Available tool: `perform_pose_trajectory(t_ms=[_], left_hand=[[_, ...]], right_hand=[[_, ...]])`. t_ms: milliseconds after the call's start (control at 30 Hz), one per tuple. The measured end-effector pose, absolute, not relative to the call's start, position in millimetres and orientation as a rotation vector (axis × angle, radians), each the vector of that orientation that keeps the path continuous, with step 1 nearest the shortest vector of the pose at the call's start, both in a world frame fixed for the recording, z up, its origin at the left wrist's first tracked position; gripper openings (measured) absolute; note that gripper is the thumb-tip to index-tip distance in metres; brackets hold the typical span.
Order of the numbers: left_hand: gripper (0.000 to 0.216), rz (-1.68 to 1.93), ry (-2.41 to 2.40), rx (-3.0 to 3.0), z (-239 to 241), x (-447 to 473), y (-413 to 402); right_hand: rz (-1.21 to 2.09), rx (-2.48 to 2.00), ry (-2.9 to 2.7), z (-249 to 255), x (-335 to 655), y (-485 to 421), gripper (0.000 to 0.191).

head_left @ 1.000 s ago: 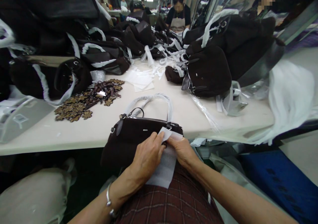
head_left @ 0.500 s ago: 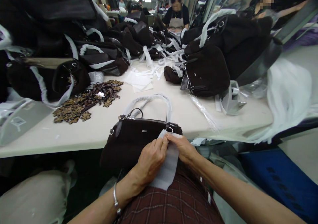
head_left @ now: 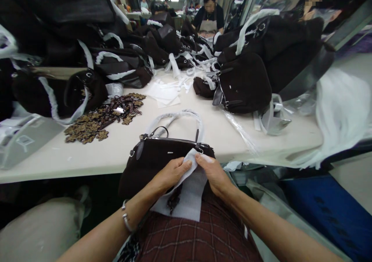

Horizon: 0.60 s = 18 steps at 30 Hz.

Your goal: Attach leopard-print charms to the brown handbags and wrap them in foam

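fingertip grip, left hand (head_left: 171, 175) and right hand (head_left: 214, 173), on thin white sheet (head_left: 190, 198)

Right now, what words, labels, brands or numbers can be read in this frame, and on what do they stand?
No text is legible.
Metal plate on the dark handbag: too small to read.
Printed mark on the plastic sleeve at far left: blurred.
White sheet held by the left hand and right hand: blank.

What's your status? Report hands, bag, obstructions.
Left hand, right hand: both gripping white sheet. Sheet pressed on brown handbag at table edge. Nothing over the hands.
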<state>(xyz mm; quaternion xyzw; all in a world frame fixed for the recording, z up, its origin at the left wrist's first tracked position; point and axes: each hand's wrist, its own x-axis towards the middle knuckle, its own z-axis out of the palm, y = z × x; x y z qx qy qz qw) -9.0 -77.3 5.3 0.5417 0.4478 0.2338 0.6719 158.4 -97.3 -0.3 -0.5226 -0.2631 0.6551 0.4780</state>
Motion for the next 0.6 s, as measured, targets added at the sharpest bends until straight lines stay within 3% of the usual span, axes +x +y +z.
perform_pose_trajectory(t_ms=[133, 367, 600], left_hand=[[0.057, 0.65, 1.01, 0.847, -3, 13, -87], [0.04, 0.762, 1.169, 1.03, -18, 15, -86], [0.039, 0.662, 1.099, 0.853, -5, 17, -75]], right_hand=[[1.555, -1.289, -0.579, -3, 151, -96, 0.041], [1.494, -1.361, -0.701, -11, 150, -96, 0.041], [1.602, -1.385, -1.134, -5, 178, -100, 0.04]])
